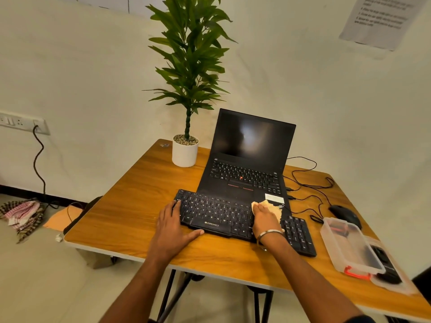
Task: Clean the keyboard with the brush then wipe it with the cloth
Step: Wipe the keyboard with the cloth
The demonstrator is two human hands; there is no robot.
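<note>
Two hands work on the black Zebronics keyboard (224, 217), which lies on the wooden table (130, 206) just in front of the open laptop (247, 164), its far edge touching or overlapping the laptop's front.

The right hand (265, 220) lies flat with straight fingers and presses a yellowish cloth (271, 206) onto the keys between the letter block and the number pad. The left hand (172, 227) is also flat and relaxed: fingers on the left end of the keyboard, thumb along its front edge, holding it in place without closing around it.

Some risks, as I judge them: if the left hand lifts, the wiping push may slide the keyboard against the laptop. The cloth is close to the thin black cables (307, 197) at the right and could catch them, which would pull the mouse (345, 215). Hard pressing could also lift a keycap.

The keyboard is dark and matte, with white letters, and looks whole; I cannot tell from here if dust remains.
</note>
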